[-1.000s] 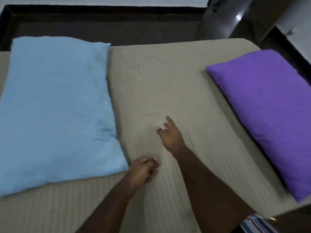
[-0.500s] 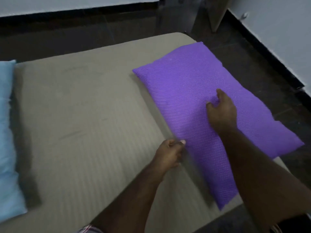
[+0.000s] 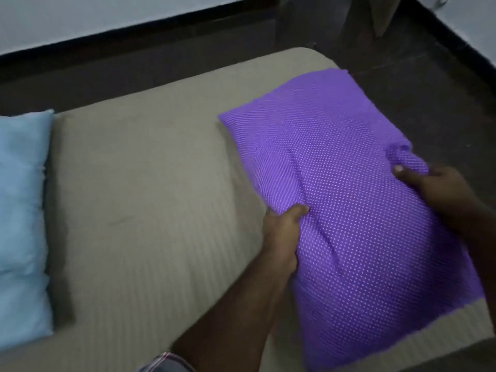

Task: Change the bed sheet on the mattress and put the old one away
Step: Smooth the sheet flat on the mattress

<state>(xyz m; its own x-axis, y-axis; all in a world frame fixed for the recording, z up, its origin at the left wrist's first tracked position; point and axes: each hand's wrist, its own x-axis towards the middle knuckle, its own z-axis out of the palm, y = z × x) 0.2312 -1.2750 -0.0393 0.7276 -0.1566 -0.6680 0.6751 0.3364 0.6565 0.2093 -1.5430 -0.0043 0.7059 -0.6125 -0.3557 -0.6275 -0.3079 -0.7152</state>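
Both hands grip the purple pillow at the right side of the bed.

The left hand (image 3: 283, 232) clutches the near-left edge of the purple dotted fabric pillow (image 3: 349, 200), thumb on top pressing into it; the right hand (image 3: 434, 187) pinches a bunched fold on its right edge. The pillow lies on the beige ribbed bed sheet (image 3: 150, 210) covering the mattress. A light blue pillow (image 3: 21, 224) lies well apart at the left, dark floor (image 3: 429, 76) beyond.
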